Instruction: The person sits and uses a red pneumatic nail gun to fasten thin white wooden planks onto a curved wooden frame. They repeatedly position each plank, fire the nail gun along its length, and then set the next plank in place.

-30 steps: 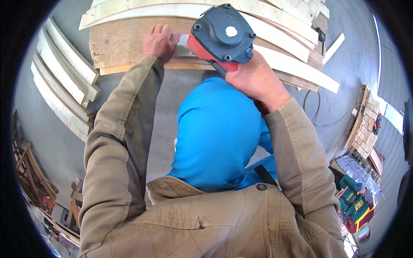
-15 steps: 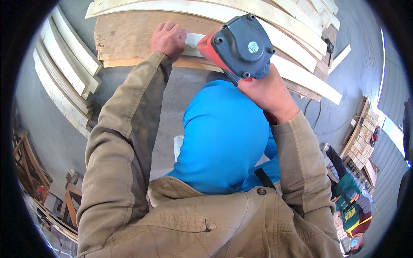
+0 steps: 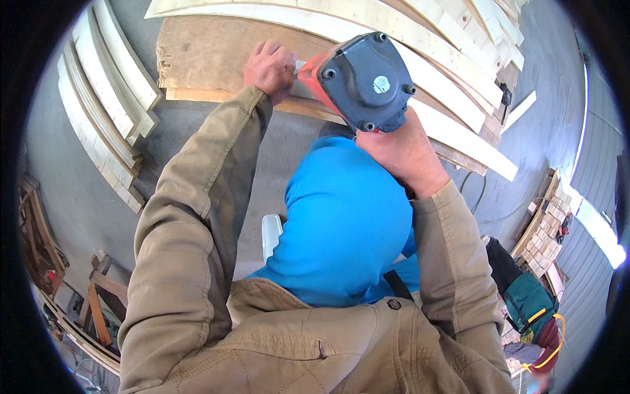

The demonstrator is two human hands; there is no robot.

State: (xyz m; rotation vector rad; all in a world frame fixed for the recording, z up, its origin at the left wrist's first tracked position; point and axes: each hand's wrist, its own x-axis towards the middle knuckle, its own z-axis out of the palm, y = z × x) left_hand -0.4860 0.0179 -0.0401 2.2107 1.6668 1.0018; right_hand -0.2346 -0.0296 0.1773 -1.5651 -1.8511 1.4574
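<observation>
Centrally, near the top of the frame, a power nailer [image 3: 364, 82] with a dark grey cap and red-orange body is tipped down toward a stack of pale wooden slats [image 3: 433, 79]. One right hand [image 3: 403, 154] wraps around its handle from below, fingers closed tight on the tool. One left hand [image 3: 269, 65], just left of the nailer, rests curled with knuckles up on a small pale piece of wood [image 3: 300, 67]; whether the fingertips pinch it cannot be told. Under both lies a worn brown board [image 3: 210, 56], its front edge facing the person. The slats fan out in long curved rows across the upper right; the exact count cannot be told. A second pile of similar slats [image 3: 105, 98] lies at the upper left on the grey floor [image 3: 72, 197]. Two tan jacket sleeves [image 3: 190, 223] rise from the lower edge, with a bright blue garment [image 3: 341, 223] between them. At the lower right stand a green bag [image 3: 528, 302] and stacked small wood blocks [image 3: 541, 236]. At the lower left sit dark wooden frames [image 3: 98, 295].
</observation>
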